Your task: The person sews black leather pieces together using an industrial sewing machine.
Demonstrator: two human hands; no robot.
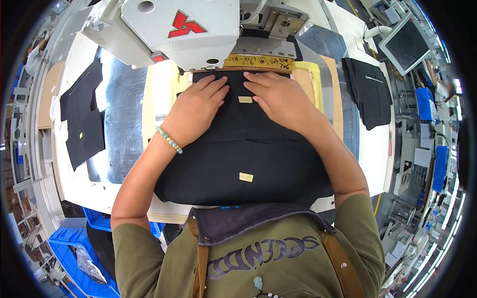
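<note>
Black fabric (238, 124) is spread before me, its far edge up against the sewing machine (189, 30) and its near part draped toward my apron. My left hand (198, 102) lies flat on the fabric's far left part, fingers stretched toward the machine. On the far right part rests my right hand (278, 97), its fingers also stretched out. Between them a small yellow sticker (245, 99) is stuck to the cloth, and a second yellow sticker (246, 177) sits nearer to me. A yellow strip (263, 61) with handwriting runs along the machine just past my fingertips.
More black fabric pieces (84, 109) lie on the table at left. A folded black stack (367, 92) with a zipper is at right, below a screen (406, 43). Metal plate (121, 114) covers part of the tabletop. Blue crates (74, 253) stand at lower left.
</note>
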